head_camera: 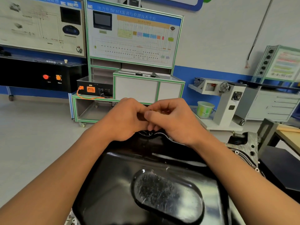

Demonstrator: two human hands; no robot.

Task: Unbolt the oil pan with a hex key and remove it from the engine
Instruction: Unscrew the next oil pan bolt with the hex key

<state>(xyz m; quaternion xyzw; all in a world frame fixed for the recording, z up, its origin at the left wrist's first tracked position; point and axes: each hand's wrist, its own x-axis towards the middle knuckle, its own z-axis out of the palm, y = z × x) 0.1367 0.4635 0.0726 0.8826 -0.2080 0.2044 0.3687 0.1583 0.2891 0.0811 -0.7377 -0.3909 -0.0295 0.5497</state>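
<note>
A glossy black oil pan (123, 179) fills the lower middle of the head view, with a scratched oval bulge on its top. It sits on the engine, whose grey metal flange (248, 146) shows at the right. My left hand (125, 119) and my right hand (172, 119) meet above the pan's far edge, fingers curled and touching each other. Something small and dark sits pinched between them; I cannot tell what it is. A bolt hole (150, 133) on the pan's far flange shows just below my fingers. No hex key is clearly visible.
A green-framed training bench (129, 88) with a diagram panel stands behind. A black console with red and orange buttons (52, 77) is at the left. A green bucket (204, 109), a grey machine stand (227, 101) and a drawer cabinet (272, 104) stand at the right.
</note>
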